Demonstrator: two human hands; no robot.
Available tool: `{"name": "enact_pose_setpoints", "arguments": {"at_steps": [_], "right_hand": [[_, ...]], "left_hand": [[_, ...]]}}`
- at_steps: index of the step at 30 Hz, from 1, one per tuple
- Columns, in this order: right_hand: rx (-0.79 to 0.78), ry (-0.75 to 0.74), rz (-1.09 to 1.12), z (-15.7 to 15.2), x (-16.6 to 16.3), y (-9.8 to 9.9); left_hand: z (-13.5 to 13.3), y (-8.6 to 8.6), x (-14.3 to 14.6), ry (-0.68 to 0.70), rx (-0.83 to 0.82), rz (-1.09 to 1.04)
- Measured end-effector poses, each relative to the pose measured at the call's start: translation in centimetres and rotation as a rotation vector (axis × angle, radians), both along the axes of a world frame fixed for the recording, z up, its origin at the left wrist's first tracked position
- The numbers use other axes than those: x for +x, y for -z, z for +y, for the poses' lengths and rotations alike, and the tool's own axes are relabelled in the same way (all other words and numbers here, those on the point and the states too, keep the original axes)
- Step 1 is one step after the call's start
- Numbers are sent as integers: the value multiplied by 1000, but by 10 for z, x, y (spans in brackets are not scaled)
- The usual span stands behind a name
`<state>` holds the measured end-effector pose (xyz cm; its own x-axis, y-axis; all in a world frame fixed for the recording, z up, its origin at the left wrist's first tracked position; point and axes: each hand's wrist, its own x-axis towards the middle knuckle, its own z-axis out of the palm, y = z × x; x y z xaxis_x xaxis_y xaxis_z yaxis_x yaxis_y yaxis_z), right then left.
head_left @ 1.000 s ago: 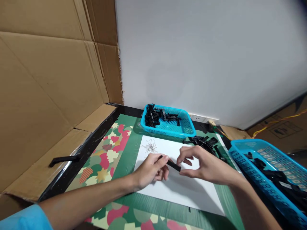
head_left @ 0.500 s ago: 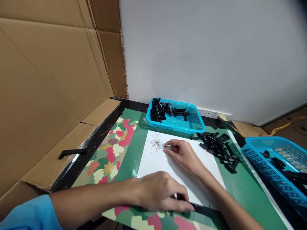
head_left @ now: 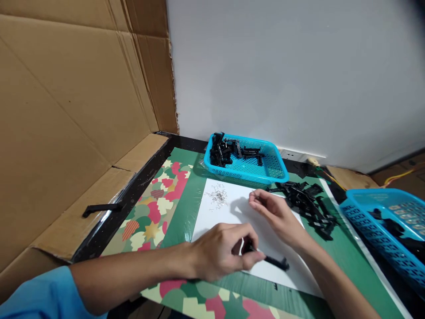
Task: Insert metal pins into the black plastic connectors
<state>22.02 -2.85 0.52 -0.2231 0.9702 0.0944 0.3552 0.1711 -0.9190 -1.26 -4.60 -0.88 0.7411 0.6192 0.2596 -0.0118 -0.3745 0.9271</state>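
Note:
My left hand (head_left: pixel 226 252) is closed around a slim black plastic piece (head_left: pixel 277 263), whose hooked end sticks out to the right past the thumb. It holds the piece above the near part of a white paper sheet (head_left: pixel 206 219). Over the same sheet, the thumb and fingertips of my right hand (head_left: pixel 277 218) are pinched together; anything between them is too small to make out. To the left of that hand, a scatter of tiny thin metal pieces (head_left: pixel 218 196) lies on the paper. Right of it is a heap of black plastic pieces (head_left: pixel 312 208).
A blue basket (head_left: pixel 245 177) holding black pieces stands behind the paper. Another blue basket (head_left: pixel 361 237) is at the right edge. One black piece (head_left: pixel 102 208) rests on the left ledge beside cardboard walls (head_left: pixel 66 88). Wall sockets (head_left: pixel 292 154) are at the back.
My right hand has drawn back rightward from the metal pieces, still pinched. My left hand has lifted the black plastic piece up from the near edge of the paper.

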Motion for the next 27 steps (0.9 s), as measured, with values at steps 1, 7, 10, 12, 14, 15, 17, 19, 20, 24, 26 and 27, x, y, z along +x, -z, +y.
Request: {"name": "enact_pose_setpoints", "arguments": {"at_steps": [1, 7, 10, 12, 14, 15, 17, 19, 20, 24, 26, 27], "right_hand": [[-7, 10, 36, -3, 6, -5], [30, -13, 116, -17, 15, -24], [87, -14, 81, -20, 5, -19], [160, 26, 13, -21, -3, -15], [232, 71, -55, -22, -10, -12], [259, 90, -76, -22, -12, -11], [293, 117, -99, -23, -15, -10], [309, 137, -98, -24, -17, -9], [312, 141, -95, -24, -18, -8], [314, 130, -102, -25, -18, -6], [319, 129, -111, -26, -18, -6], [318, 129, -111, -26, -17, -7]], "left_hand": [[1, 0, 0, -8, -124, 11], [13, -1, 3, -83, -444, -84], [19, 1, 4, -155, -388, -93], [20, 1, 5, -180, -391, -87], [21, 2, 4, -163, -441, -96], [21, 2, 4, -140, -473, -108], [21, 2, 4, -91, -520, -136], [21, 2, 5, -65, -531, -152], [21, 2, 5, -65, -529, -153], [22, 2, 7, -99, -539, -158], [22, 2, 7, -104, -543, -166], [22, 3, 7, -103, -540, -168]]}}
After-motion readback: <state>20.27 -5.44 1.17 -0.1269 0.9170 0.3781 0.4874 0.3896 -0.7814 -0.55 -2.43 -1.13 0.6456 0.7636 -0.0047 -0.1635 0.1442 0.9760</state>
